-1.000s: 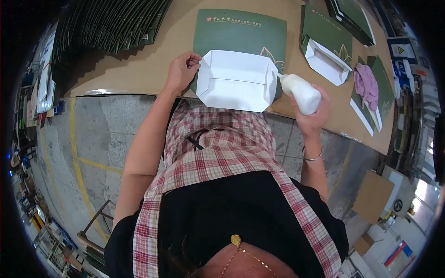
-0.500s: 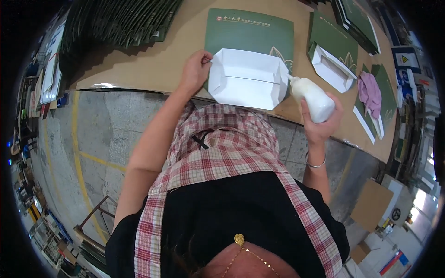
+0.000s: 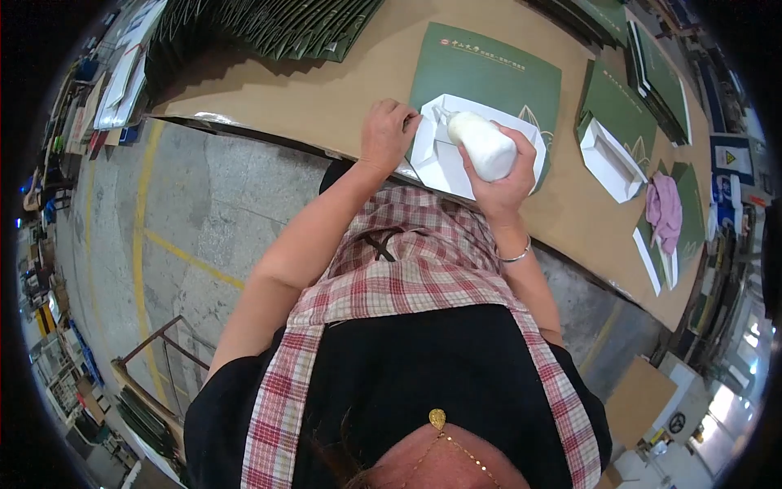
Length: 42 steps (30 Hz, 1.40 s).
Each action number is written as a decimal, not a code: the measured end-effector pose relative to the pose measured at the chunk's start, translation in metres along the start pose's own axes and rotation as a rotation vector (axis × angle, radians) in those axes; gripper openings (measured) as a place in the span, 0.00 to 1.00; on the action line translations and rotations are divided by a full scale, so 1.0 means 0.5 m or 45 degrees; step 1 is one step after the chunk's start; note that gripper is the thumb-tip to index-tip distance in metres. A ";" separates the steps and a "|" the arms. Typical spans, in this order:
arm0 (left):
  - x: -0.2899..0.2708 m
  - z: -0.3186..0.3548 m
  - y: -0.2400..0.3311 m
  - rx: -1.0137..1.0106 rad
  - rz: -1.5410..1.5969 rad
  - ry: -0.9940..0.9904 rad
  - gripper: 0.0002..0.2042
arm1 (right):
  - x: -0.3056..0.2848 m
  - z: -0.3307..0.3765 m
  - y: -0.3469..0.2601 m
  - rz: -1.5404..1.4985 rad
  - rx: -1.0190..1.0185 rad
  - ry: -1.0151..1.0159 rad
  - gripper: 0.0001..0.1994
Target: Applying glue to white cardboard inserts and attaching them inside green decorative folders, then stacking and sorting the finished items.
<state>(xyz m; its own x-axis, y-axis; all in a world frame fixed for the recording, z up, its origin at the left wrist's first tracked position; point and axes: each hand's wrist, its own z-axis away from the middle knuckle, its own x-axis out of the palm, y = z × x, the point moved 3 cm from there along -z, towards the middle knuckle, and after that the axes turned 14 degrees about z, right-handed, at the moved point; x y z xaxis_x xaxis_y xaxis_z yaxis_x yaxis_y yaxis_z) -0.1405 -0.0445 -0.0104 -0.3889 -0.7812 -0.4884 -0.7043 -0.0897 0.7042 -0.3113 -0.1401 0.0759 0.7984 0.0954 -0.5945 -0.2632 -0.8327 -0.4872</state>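
A green paper bag (image 3: 497,72) lies flat in front of me, its white folded bottom (image 3: 437,169) spread out toward my body. My right hand (image 3: 507,186) is wrapped round a white squeeze bottle (image 3: 482,147). The bottle is tilted over the bag's bottom, with its thin nozzle at the left end flap. Curled fingers of my left hand (image 3: 388,135) pinch the left edge of that bottom; the fingertips are partly hidden. The bottle and right hand cover much of the bottom's middle and right side.
A stack of dark green bags (image 3: 301,26) stands at the back left of the brown table (image 3: 326,98). To the right lie another green bag with a white bottom (image 3: 607,159), more stacked bags (image 3: 660,81) and a pink cloth (image 3: 664,210). The table edge runs close to my apron.
The bottle in my right hand has moved left across the bag's bottom, from its right end to the left flap. My left hand stays at the left edge. The view has shifted.
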 end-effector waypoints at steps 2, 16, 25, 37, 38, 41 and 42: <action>-0.001 -0.001 -0.004 -0.011 0.012 0.017 0.05 | 0.012 -0.001 0.009 0.019 -0.010 -0.014 0.33; 0.005 -0.002 -0.005 -0.014 0.021 0.051 0.05 | -0.040 0.009 0.002 -0.055 0.072 0.030 0.32; 0.006 0.003 -0.019 -0.051 0.017 0.033 0.04 | -0.309 0.040 0.108 0.047 0.607 0.412 0.31; 0.008 -0.010 -0.006 -0.002 -0.036 0.004 0.04 | -0.264 0.057 0.153 0.158 0.508 0.235 0.33; 0.005 -0.008 -0.005 -0.004 -0.041 -0.001 0.05 | -0.254 0.055 0.162 0.149 0.511 0.230 0.33; 0.001 -0.006 -0.005 -0.020 -0.076 -0.043 0.06 | -0.236 0.050 0.168 0.179 0.441 0.166 0.33; 0.000 -0.007 -0.004 -0.021 -0.079 -0.041 0.06 | -0.238 0.049 0.165 0.207 0.435 0.139 0.33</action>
<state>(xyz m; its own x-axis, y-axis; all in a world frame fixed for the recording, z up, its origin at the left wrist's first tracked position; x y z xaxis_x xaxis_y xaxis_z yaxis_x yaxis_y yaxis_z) -0.1371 -0.0463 -0.0100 -0.3641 -0.7536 -0.5473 -0.7176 -0.1477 0.6807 -0.4412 -0.2068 0.0908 0.7795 -0.0963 -0.6190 -0.5414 -0.6007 -0.5883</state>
